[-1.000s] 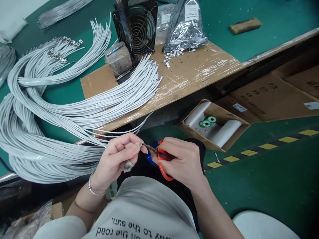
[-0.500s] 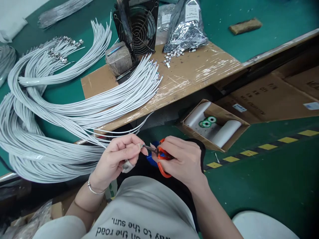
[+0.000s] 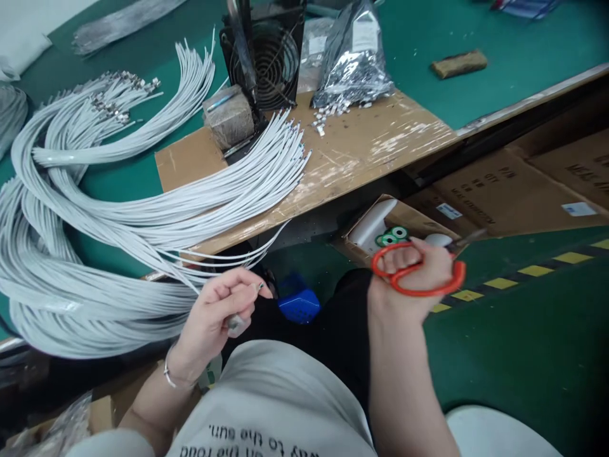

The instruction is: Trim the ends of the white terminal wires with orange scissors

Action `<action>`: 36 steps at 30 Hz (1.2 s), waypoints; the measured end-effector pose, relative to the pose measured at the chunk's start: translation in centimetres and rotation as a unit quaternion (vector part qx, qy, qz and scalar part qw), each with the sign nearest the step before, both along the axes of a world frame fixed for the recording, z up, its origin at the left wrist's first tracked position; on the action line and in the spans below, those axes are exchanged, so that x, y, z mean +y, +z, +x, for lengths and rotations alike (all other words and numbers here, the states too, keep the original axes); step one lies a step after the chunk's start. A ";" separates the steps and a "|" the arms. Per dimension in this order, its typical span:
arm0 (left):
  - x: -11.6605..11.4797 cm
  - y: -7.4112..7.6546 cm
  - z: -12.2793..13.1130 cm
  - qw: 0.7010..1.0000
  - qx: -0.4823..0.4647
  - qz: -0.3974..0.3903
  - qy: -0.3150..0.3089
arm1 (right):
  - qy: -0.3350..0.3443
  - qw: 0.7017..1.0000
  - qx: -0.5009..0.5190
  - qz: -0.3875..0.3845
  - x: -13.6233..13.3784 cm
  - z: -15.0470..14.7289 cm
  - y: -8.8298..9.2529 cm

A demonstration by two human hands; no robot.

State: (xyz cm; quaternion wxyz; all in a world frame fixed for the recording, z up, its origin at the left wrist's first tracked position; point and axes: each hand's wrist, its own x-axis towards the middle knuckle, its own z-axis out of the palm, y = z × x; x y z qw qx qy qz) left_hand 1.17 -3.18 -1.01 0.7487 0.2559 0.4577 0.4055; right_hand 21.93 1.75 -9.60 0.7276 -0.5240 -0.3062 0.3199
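Note:
Between thumb and forefinger, my left hand (image 3: 231, 304) pinches the end of a white cable just off the table edge. A greyish wrap covers one of its fingers. My right hand (image 3: 412, 273) is out to the right, closed around a pair of scissors (image 3: 423, 292) with orange handles; the dark blades point right and are blurred. A large bundle of white cables (image 3: 143, 216) lies on the table left of and beyond my left hand, its free ends fanned out over a cardboard sheet (image 3: 371, 143).
Beyond the cables stand a black fan (image 3: 272, 60), a taped block (image 3: 229, 117) and a silver bag (image 3: 354, 60) with small metal connectors (image 3: 328, 114) spilled before it. An open carton (image 3: 354, 238) with green spools (image 3: 392, 235) sits below the table. A blue object (image 3: 299, 306) lies below my hands.
My right hand has swung right with the scissors, away from my left hand, and the blades now point right. My left hand keeps its pinch and has shifted slightly left.

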 end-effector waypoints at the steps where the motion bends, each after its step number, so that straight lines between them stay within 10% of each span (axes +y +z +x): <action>1: 0.0 -0.1 -0.1 1.000 0.012 -0.011 0.008 | -0.008 1.000 0.012 -0.011 0.3 0.8 -0.3; 11: 0.6 0.3 0.7 0.999 0.033 0.035 0.003 | 0.161 0.979 -0.064 -0.104 -2.7 -0.1 0.6; 25: -0.1 0.5 0.5 0.993 0.085 0.033 -0.070 | 0.370 0.891 -0.230 0.124 -2.3 -1.8 4.9; 28: -0.1 0.5 0.8 0.991 0.102 0.042 -0.073 | 0.336 0.900 -0.251 0.119 -2.1 -1.4 4.8; 32: -0.3 0.1 1.3 0.973 0.187 0.119 -0.064 | 0.130 0.979 -0.159 0.010 -1.5 0.4 4.1; 36: -0.2 -0.3 1.1 0.878 0.346 0.315 -0.102 | 0.032 0.996 -0.059 -0.053 -1.2 3.1 3.4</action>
